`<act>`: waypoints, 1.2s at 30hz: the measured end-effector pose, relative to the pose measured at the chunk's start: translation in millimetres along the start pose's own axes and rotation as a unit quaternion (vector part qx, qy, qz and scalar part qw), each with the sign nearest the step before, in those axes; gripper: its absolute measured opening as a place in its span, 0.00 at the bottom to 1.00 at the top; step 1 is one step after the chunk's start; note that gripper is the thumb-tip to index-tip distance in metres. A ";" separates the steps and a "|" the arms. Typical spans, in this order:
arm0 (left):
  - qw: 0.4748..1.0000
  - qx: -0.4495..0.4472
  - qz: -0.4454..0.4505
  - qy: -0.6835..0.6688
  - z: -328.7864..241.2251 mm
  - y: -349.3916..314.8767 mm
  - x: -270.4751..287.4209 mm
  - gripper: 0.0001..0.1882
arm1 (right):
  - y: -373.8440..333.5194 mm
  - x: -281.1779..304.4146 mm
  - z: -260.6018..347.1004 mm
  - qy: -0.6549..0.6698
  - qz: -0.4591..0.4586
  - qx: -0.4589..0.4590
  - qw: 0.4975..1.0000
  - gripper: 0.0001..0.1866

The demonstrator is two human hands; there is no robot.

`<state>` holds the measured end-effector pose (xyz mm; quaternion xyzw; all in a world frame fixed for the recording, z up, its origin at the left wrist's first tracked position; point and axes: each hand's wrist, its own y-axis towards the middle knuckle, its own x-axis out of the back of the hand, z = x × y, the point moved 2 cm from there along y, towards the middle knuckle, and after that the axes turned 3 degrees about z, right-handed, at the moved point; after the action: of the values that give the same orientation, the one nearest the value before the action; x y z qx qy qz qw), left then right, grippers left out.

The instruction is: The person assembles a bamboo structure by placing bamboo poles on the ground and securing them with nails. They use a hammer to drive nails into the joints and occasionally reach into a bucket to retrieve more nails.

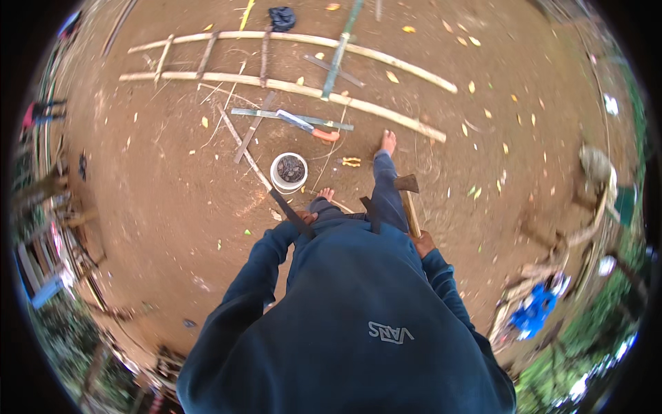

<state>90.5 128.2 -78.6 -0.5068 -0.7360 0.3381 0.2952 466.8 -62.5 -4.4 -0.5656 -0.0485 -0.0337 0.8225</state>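
Observation:
In my right hand (423, 243), closed beside my right thigh, is the wooden handle of a hatchet (411, 212). Its dark metal head points away from me. My left hand (307, 217) is by my left thigh, fingers curled; a dark strip (289, 210) crosses beside it, and whatever the hand holds is hidden. A thin pole (241, 143) runs from the ground toward that strip. Ahead of my left foot stands a white bucket (275, 181) with dark pieces inside. Pliers with yellow handles (350, 161) lie to its right. A handsaw with an orange grip (295, 120) rests beyond it.
Two long peeled poles (393, 119) lie ahead, with several short crosspieces across them, one a green bamboo strip (338, 58). A black bag (281, 18) sits past them. Blue plastic (534, 309) and stacked wood lie at the right rear. Leaves dot the dirt.

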 end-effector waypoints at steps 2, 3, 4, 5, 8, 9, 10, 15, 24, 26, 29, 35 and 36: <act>0.995 0.012 -0.076 -0.056 -62.4 32.2 13.0 0.26 | 41.3 61.8 62.8 -0.100 -0.012 0.076 0.992 0.27; 0.991 -0.007 -0.106 -0.076 -96.4 33.5 20.9 0.26 | 52.2 87.2 91.3 -0.146 -0.019 0.109 0.983 0.26; 0.987 -0.024 -0.129 -0.090 -122.3 27.0 26.8 0.26 | 67.9 106.8 103.2 -0.159 -0.044 0.151 0.975 0.26; 0.983 -0.031 -0.146 -0.110 -138.7 12.8 18.1 0.26 | 78.3 120.3 102.9 -0.171 -0.060 0.184 0.966 0.25; 0.933 0.030 -0.221 -0.282 -186.6 -10.5 2.8 0.25 | 108.3 152.2 133.7 -0.202 -0.050 0.201 0.957 0.24; 0.912 0.048 -0.230 -0.337 -199.9 -17.1 0.8 0.25 | 112.9 157.2 145.4 -0.210 -0.037 0.190 0.958 0.24; 0.912 0.058 -0.238 -0.328 -197.1 -13.7 -7.8 0.25 | 111.2 160.5 153.0 -0.218 -0.052 0.187 0.956 0.24; 0.931 0.083 -0.175 -0.310 -162.3 13.1 -11.8 0.25 | 133.4 162.8 168.3 -0.192 -0.097 0.168 0.962 0.24; 0.975 0.057 0.006 -0.216 -100.0 29.2 -42.1 0.19 | 51.7 138.3 195.1 -0.195 -0.016 0.001 0.981 0.23; 0.977 0.034 0.132 -0.162 -91.9 28.6 -27.5 0.19 | 64.2 124.2 207.4 -0.212 0.000 -0.037 0.977 0.22; 0.920 0.097 0.253 -0.285 -63.5 58.6 52.7 0.16 | 130.0 122.4 207.1 -0.228 0.026 -0.051 0.972 0.19; 0.763 0.065 -0.207 -0.609 78.4 306.6 178.3 0.15 | 381.3 106.8 301.1 -0.284 0.039 0.037 0.957 0.16; 0.703 0.029 -0.219 -0.676 121.4 364.8 187.2 0.13 | 430.0 101.3 323.1 -0.270 0.030 0.049 0.961 0.17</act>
<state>137.1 375.2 -424.6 0.0425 -0.8180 0.5370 -0.2016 601.3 393.0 -276.4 -0.5142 -0.2531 0.1474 0.8061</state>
